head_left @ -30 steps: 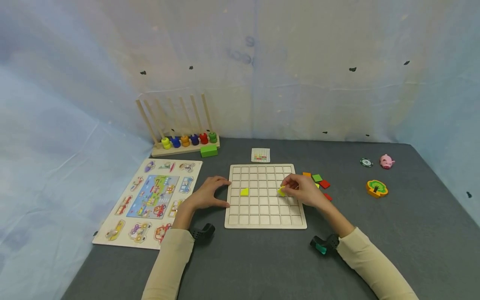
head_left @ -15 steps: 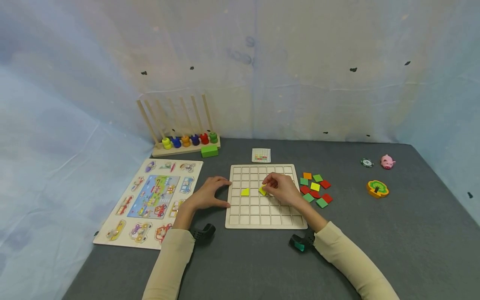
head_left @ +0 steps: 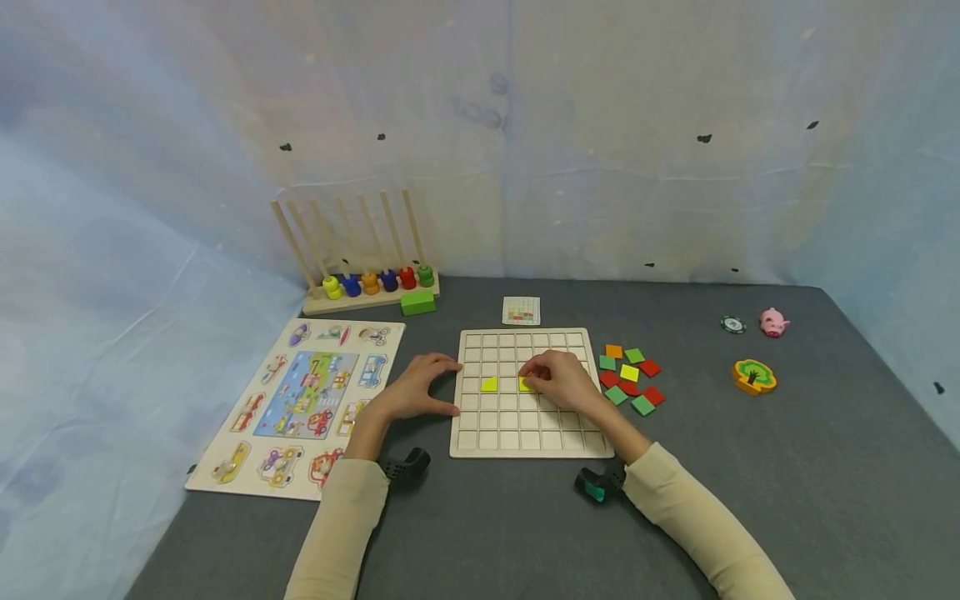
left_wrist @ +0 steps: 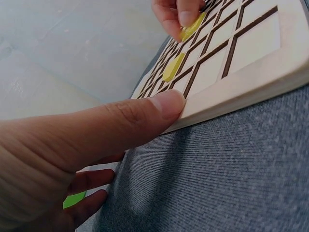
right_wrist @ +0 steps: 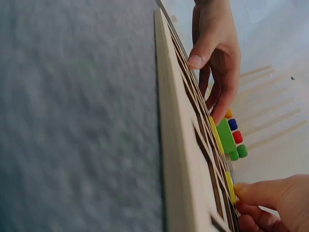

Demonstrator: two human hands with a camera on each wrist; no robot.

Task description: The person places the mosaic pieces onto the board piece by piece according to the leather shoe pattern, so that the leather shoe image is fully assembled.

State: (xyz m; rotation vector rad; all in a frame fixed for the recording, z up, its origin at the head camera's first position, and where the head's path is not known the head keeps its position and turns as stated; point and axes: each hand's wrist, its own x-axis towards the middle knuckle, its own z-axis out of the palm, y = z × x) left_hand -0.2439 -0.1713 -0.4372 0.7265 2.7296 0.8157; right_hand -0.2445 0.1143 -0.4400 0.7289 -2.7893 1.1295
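Observation:
A pale wooden grid board (head_left: 517, 446) lies on the dark table. My right hand (head_left: 561, 382) is over its middle, thumb and fingertips pinching a yellow tile (head_left: 524, 385) right at a grid cell. In the right wrist view, the thumb presses on that yellow tile (right_wrist: 231, 187). Two columns to the left, another yellow tile (head_left: 489, 384), with one corner cut off, lies in a cell of the same row. My left hand (head_left: 411, 388) rests at the board's left edge, thumb and fingers spread. The left wrist view shows its thumb (left_wrist: 166, 104) touching the rim.
Loose red, green, orange and yellow tiles (head_left: 630, 373) lie just right of the board. Behind it is a pattern card (head_left: 521, 311). A picture puzzle (head_left: 300, 400), a peg stand (head_left: 371, 292) and a green block (head_left: 417, 302) are leftward; a pig figure (head_left: 773, 322), chip (head_left: 732, 325) and tree piece (head_left: 753, 377) stand right.
My right hand has moved left across the board with the yellow tile, then lowered it to a cell near the middle. The left hand has stayed at the board's edge.

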